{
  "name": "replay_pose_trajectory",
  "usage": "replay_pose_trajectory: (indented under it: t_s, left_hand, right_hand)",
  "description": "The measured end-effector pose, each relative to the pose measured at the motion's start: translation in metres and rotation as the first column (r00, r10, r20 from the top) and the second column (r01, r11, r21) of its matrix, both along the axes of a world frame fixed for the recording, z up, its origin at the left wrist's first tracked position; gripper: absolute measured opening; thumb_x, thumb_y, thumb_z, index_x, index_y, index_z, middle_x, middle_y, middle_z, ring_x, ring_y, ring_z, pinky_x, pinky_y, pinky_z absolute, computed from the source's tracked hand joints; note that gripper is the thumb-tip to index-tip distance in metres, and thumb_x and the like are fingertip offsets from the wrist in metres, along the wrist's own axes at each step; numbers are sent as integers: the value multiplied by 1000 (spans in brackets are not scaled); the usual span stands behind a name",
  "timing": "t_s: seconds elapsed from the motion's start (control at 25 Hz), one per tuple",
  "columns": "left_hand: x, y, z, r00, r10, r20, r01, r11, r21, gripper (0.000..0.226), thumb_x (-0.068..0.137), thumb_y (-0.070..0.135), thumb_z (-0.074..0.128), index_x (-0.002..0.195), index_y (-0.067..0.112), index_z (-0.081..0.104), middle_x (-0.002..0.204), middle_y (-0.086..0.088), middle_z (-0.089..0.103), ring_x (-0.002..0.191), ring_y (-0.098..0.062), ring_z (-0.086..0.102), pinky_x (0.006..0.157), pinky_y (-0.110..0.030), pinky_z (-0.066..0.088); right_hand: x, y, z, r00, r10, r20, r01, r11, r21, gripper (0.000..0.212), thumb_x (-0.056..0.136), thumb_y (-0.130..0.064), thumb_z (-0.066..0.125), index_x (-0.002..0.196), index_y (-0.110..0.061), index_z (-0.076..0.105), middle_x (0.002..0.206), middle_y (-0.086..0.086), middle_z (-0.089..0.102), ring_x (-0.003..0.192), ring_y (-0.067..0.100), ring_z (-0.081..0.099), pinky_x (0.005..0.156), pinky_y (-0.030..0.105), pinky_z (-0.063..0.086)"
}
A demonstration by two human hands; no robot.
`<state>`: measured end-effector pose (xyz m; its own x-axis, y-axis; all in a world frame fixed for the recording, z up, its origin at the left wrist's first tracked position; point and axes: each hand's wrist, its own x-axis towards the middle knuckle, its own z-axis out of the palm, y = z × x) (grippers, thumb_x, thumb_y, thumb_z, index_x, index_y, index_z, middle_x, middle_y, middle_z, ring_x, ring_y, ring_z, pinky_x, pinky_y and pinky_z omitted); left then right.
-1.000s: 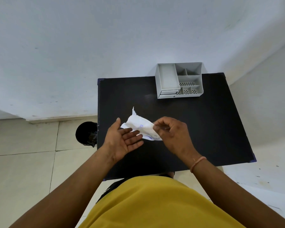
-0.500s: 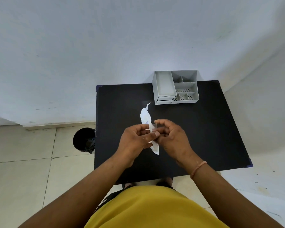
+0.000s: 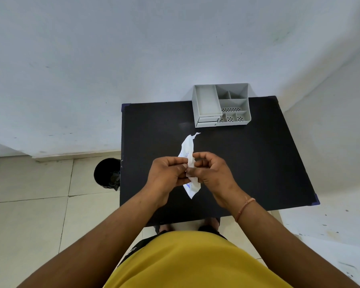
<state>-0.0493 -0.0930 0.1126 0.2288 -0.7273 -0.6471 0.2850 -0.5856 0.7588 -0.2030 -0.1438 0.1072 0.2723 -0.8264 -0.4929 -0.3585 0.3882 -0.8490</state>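
A crumpled white paper wrapper with blue print (image 3: 188, 148) hangs lengthwise between my hands above the black table (image 3: 247, 163). My left hand (image 3: 167, 173) pinches its middle from the left with curled fingers. My right hand (image 3: 213, 173) pinches the same stretch from the right. One torn end of the wrapper points away toward the organizer; the other end droops below my fingers. The middle of the wrapper is hidden by my fingers.
A grey plastic desk organizer (image 3: 221, 104) with several compartments stands at the table's far edge against the white wall. A black waste bin (image 3: 107, 173) sits on the tiled floor left of the table. A white paint-speckled surface lies to the right.
One second ago my left hand lay open under the wrapper. It has since closed on it, and the wrapper has turned from sideways to lengthwise and been squeezed narrower between both hands.
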Motion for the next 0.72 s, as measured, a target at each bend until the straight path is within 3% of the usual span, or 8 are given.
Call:
replay_pose_trajectory:
  t_s: [0.16, 0.28, 0.44, 0.6, 0.72]
  left_hand:
    - [3, 1, 0, 995, 70, -72, -68, 997, 32, 13, 98, 0, 72, 108, 2, 79, 108, -19, 83, 92, -32, 84, 86, -48, 68]
    - [6, 2, -2, 993, 83, -86, -81, 996, 37, 14, 98, -1, 72, 110, 0, 79, 108, -18, 83, 93, -32, 84, 85, -46, 68]
    - [6, 6, -7, 998, 60, -1, -60, 998, 11, 17, 100, 1, 69, 115, 4, 77, 114, -14, 82, 95, -28, 84, 82, -42, 70]
    - [2, 9, -14, 988, 82, 130, -82, 997, -10, 18, 106, 5, 61, 112, 14, 75, 121, -9, 78, 107, -25, 78, 82, -37, 69]
    - [0, 12, -17, 990, 24, 137, -24, 1000, 1, 20, 107, 9, 56, 117, 22, 68, 129, -6, 72, 111, -24, 75, 78, -32, 67]
  right_hand:
    - [-4, 0, 2, 998, 57, -36, -58, 998, -23, 45, 85, -16, 87, 124, -23, 66, 105, 3, 76, 97, 15, 75, 81, 29, 64]
    - [-6, 4, 3, 998, 54, -41, -54, 998, -20, 43, 85, -12, 86, 122, -25, 68, 101, 1, 79, 93, 14, 78, 81, 29, 63]
    - [-8, 6, -4, 999, -12, -39, 13, 1000, 24, 38, 91, -9, 78, 126, -19, 67, 107, 0, 78, 101, 18, 77, 84, 38, 67]
    - [-10, 8, -9, 972, -211, -101, 207, 977, -46, 30, 96, -8, 67, 124, -20, 67, 103, 0, 70, 101, 23, 72, 78, 35, 67]
    - [-12, 10, -7, 985, -144, -92, 137, 987, -81, 36, 97, -8, 64, 130, -22, 64, 98, 7, 70, 98, 25, 72, 84, 39, 67]
